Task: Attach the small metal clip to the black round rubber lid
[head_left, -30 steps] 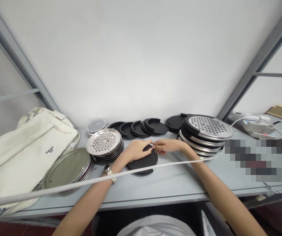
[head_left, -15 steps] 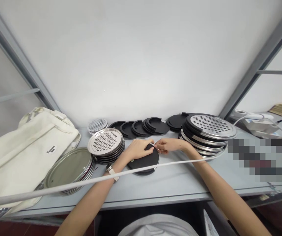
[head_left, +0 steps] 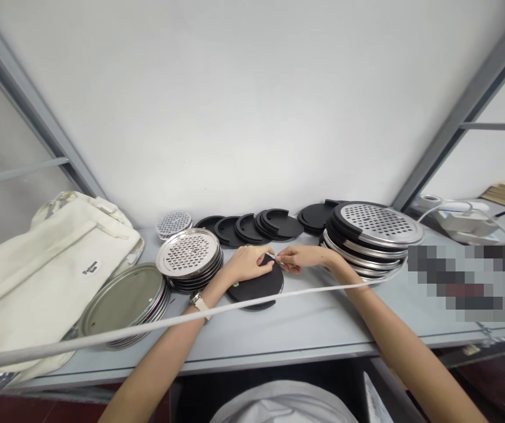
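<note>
1. Near the frame's centre, a black disc [head_left: 259, 285] is laid on the table [head_left: 309, 329]; it is judged light, stiff, best held by its rim
2. A small silvery piece [head_left: 273, 257] is pinched by the right hand [head_left: 299, 258]
3. The left hand's [head_left: 248, 263] grip cannot be told

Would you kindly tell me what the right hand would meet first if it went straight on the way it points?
Probably the left hand, just ahead at the black disc, though the exact depth is unclear.
</note>
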Demonstrator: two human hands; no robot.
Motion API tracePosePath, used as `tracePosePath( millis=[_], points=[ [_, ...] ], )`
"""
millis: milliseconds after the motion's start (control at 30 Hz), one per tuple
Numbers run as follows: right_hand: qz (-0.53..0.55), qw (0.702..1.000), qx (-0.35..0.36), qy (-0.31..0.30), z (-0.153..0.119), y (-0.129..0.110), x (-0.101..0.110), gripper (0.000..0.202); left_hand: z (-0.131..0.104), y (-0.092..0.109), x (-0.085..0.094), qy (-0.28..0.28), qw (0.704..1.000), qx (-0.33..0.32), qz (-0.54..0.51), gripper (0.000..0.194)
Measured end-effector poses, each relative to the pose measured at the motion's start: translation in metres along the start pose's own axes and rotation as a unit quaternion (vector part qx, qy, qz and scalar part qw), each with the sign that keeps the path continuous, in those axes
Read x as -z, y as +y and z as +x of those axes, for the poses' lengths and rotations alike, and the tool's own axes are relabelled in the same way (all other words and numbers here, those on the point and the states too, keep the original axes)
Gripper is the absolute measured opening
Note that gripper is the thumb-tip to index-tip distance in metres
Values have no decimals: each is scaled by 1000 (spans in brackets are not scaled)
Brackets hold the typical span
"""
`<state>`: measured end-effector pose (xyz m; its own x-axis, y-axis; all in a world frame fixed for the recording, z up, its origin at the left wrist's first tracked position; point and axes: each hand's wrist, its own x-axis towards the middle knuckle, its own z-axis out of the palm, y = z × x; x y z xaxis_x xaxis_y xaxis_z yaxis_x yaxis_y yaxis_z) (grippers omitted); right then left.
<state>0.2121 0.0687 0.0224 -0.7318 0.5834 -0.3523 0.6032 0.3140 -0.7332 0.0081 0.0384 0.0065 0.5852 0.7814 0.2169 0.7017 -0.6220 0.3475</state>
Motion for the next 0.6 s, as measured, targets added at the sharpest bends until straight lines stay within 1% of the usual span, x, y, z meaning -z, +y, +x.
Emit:
tracePosePath(
  millis=[133, 267, 467, 600],
  points=[
    [-4, 1000, 10, -6, -1, 0, 1, 36, 1, 1, 1, -5, 1000, 5, 1, 23],
    [0, 1000, 2, 1, -1, 2, 2, 39, 3, 1, 0, -13, 1000, 21, -6, 23],
    [27, 1000, 6, -9, 0, 4, 3, 40, 5, -4, -2, -6, 999, 2, -35, 22],
    [23, 1000, 14, -5, 1, 5, 1, 42, 5, -7, -4, 0, 999, -4, -48, 23]
  ],
)
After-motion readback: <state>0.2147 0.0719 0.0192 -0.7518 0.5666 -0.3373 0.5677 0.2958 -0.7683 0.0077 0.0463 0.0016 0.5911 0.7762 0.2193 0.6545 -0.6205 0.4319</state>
